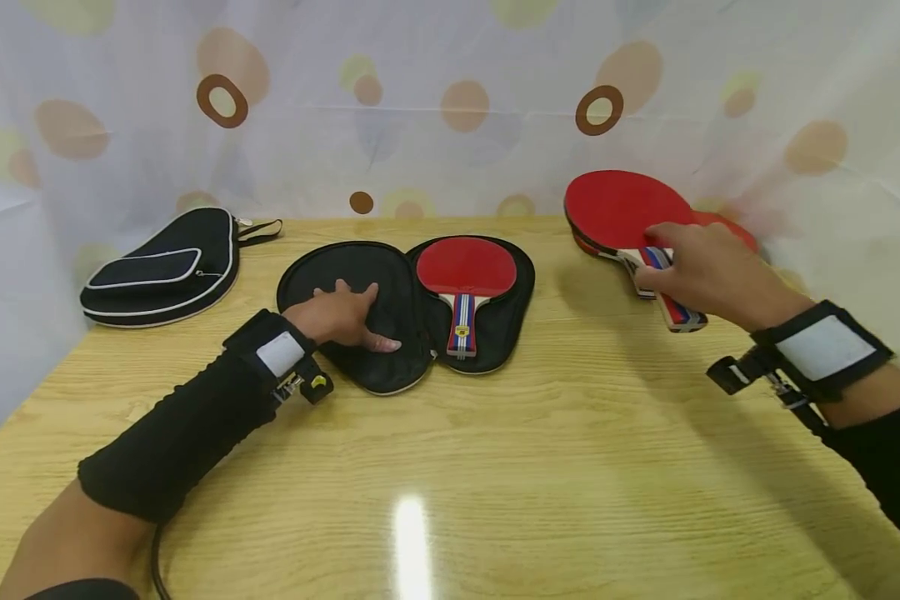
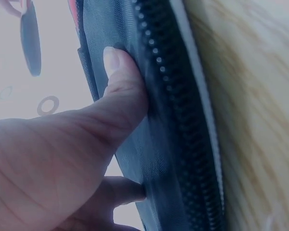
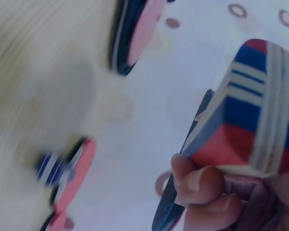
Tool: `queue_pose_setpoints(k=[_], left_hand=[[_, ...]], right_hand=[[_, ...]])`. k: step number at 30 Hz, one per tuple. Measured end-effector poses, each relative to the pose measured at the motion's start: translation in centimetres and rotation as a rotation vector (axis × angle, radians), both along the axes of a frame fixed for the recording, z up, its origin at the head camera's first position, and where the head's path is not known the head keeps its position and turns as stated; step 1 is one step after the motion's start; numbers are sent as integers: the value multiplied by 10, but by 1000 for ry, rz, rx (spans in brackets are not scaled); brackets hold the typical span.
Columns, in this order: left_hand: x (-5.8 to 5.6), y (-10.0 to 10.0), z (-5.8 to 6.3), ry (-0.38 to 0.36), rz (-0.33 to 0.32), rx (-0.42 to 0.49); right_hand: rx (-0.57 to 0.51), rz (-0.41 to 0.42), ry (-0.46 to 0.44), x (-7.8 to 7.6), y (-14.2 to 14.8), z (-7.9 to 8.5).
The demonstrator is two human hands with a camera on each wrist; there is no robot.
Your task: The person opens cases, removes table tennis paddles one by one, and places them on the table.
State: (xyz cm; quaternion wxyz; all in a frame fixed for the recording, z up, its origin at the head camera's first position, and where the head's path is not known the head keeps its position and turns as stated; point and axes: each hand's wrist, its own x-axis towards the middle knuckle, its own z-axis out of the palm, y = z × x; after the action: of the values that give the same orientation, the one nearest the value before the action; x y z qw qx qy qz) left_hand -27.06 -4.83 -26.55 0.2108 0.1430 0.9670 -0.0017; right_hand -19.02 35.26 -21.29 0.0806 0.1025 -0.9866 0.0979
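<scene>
My right hand (image 1: 708, 271) grips the handle of a red table tennis paddle (image 1: 622, 204), raised at the back right. The striped handle end (image 3: 250, 106) looms large in the right wrist view, with fingers curled beneath it. My left hand (image 1: 337, 317) rests with fingers spread on the left half of an unzipped black paddle case (image 1: 390, 367). Its thumb (image 2: 125, 82) lies on the black lining, beside the zipper teeth (image 2: 168, 86). In the case's right half lies another red paddle (image 1: 467, 265), its striped handle toward me.
Behind the right hand, another red paddle (image 1: 731, 229) partly shows, and a further handle (image 1: 645, 292) peeks out under the held one. A closed black case with white piping (image 1: 168, 267) lies at the back left. A patterned curtain (image 1: 420, 108) hangs along the table's far edge.
</scene>
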Motion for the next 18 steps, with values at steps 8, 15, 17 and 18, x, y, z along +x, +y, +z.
queue_pose_setpoints(k=[8, 15, 17, 18], left_hand=[[1, 2, 1, 1, 2, -7], [0, 1, 1, 8, 8, -8], [0, 1, 1, 8, 11, -7], [0, 1, 1, 7, 11, -6]], right_hand=[[42, -77, -60, 26, 47, -9], [88, -118, -29, 45, 75, -24], [95, -102, -11, 50, 81, -28], [99, -97, -5, 53, 83, -30]])
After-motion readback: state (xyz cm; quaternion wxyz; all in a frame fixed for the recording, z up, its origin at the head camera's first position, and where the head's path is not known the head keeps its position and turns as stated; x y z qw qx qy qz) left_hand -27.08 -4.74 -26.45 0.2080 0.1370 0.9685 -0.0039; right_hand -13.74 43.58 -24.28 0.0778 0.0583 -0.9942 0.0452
